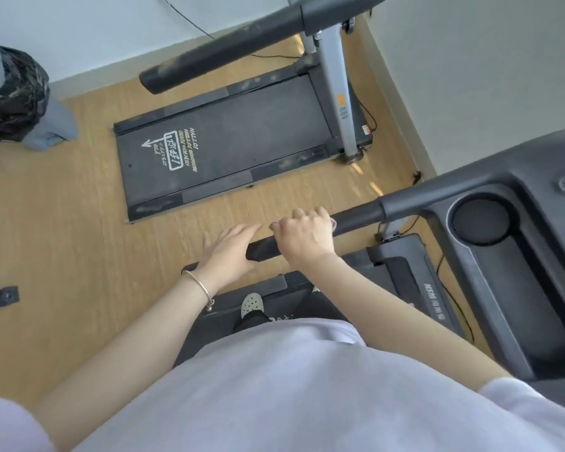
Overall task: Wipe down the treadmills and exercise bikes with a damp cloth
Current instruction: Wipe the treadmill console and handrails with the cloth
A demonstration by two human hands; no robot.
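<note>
Fingers (318, 214) of the right hand (304, 236) are clenched over the top of the black handrail (356, 216), just below centre frame. A small pale edge of cloth (333, 223) shows past the knuckles, pressed between hand and rail; the rest of it is hidden under the palm. The left hand (229, 252) lies at the rail's free end, fingers straight and released, grasping nothing. Whether it touches the rail cannot be told. A thin metal bracelet (199, 285) sits on that wrist.

Head view, remaining findings: the person stands on the near treadmill's deck (402, 275) at lower centre, with one perforated pale shoe (251, 303) visible above a lilac shirt. The treadmill's console (535, 288) fills the right edge, with a round cup recess (480, 220) beside the rail's root.

A second treadmill (242, 138) lies across the upper centre on the wood floor (62, 223) — white lettering and an arrow on its belt, and scuffed marks along its own handrail (225, 50). A bin (10, 93) lined with a black bag stands at the upper left. Cables (190, 19) trail along the wall behind — routing unclear.
</note>
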